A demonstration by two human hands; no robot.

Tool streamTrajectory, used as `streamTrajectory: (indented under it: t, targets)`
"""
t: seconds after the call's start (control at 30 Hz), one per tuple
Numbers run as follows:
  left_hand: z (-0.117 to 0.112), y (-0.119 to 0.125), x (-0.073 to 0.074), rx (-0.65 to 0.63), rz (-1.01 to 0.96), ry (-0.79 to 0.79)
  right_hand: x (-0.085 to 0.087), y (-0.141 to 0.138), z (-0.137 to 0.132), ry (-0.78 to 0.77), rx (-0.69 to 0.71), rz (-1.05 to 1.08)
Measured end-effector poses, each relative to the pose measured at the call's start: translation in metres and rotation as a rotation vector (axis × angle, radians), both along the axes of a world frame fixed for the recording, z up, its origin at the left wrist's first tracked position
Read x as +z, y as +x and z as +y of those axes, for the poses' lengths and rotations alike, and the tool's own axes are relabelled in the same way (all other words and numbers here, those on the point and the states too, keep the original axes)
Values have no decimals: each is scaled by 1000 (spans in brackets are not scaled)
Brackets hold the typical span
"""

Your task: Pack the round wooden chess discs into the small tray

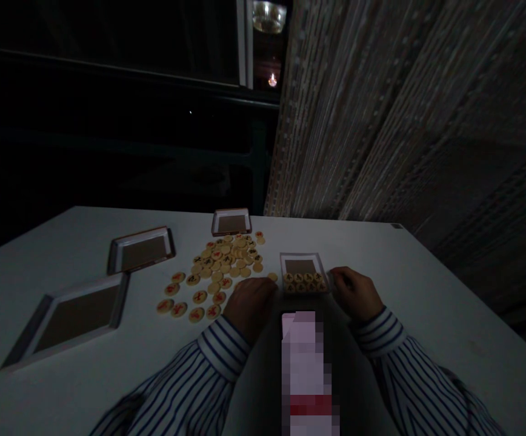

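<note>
A heap of round wooden game pieces (226,259) with red or black marks lies on the white table (426,303). A small tray (303,266) in front of me holds several pieces along its near edge. My left hand (250,306) rests closed on the table between the heap and this tray, knuckles up; whatever is in it is hidden. My right hand (357,292) is curled against the tray's right side, fingers touching its rim. Both arms wear striped sleeves.
Three more trays stand on the table: a small one (231,221) behind the heap, one (141,248) at centre left, a larger one (77,315) at near left. A blurred phone-like object (306,363) lies between my forearms. A curtain (403,121) hangs behind.
</note>
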State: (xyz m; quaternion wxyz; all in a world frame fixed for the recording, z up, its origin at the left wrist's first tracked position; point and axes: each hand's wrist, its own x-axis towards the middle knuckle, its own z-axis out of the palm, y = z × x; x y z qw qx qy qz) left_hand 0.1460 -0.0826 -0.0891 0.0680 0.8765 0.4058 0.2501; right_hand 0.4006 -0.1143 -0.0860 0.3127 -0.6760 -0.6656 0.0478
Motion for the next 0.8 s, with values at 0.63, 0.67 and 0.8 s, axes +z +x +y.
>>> streamTrajectory:
  t: [0.63, 0.67, 0.8]
  targets:
    - [36, -62, 40, 236, -128, 18, -6, 7, 7, 123, 55, -16]
    - [38, -66, 39, 254, -127, 16, -4, 5, 8, 120, 69, -25]
    - [43, -81, 31, 311, -75, -4, 11, -9, 13, 96, 148, -78]
